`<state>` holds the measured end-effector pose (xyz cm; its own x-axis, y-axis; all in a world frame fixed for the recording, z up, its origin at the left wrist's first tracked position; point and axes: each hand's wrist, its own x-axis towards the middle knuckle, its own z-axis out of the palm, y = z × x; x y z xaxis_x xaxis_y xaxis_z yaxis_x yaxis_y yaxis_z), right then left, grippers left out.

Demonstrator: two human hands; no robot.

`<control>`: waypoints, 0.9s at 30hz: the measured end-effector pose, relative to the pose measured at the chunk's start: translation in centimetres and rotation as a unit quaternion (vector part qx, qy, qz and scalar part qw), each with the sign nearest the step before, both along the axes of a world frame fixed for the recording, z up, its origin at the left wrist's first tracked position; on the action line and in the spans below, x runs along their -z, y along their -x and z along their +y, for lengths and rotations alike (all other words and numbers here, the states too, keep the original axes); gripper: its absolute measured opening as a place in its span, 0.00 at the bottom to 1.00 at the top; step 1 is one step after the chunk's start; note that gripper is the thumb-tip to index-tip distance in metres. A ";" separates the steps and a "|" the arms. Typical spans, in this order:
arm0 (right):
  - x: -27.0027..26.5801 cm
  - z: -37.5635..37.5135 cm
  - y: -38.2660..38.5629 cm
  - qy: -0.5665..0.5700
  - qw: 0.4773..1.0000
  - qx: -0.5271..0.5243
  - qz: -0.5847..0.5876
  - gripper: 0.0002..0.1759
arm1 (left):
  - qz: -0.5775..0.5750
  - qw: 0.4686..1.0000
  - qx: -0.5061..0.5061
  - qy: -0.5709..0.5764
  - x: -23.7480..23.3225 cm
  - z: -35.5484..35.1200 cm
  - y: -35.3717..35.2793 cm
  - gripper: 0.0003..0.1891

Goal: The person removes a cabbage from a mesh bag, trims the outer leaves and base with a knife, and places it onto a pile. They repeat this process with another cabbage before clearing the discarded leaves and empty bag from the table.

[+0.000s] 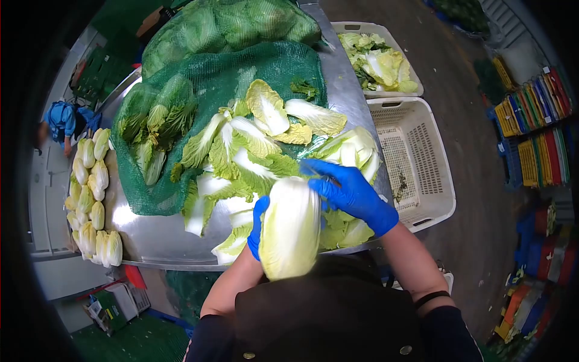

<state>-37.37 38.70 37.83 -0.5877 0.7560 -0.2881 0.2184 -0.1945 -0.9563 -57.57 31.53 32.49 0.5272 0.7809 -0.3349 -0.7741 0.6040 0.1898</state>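
A pale, trimmed napa cabbage (292,229) is held upright at the table's front edge. My left hand (258,228), in a blue glove, is wrapped round its left side. My right hand (350,192), also gloved in blue, is closed near the cabbage's top right, its fingers round something I cannot make out. Loose green and white leaves (226,148) lie spread behind the cabbage. Another cabbage (356,151) sits just beyond my right hand. A green net bag (241,66) with leafy cabbages inside covers the left middle of the table.
Trimmed cabbages (90,193) are lined up along the table's left end. A full net sack (229,30) lies at the back. On the right stand a crate of leaves (380,63) and a white crate (443,175) with scraps. A person in blue (60,120) is at far left.
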 end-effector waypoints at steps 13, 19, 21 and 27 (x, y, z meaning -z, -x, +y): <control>0.8 -3.3 0.4 0.202 0.946 0.178 0.180 0.23 | -0.053 0.984 -0.050 -0.164 -2.3 3.4 -1.4 0.45; 1.4 -4.5 -1.4 0.014 0.955 0.287 0.074 0.16 | -0.027 0.989 -0.098 -0.109 0.2 3.0 -1.3 0.41; 4.5 -5.9 -1.9 0.159 0.942 0.285 0.072 0.17 | 0.099 0.972 -0.209 -0.047 1.6 2.3 -0.3 0.38; 9.6 -9.8 4.1 0.230 0.956 -0.173 -0.062 0.16 | 0.424 0.837 -0.276 -0.206 -4.5 1.7 1.3 0.57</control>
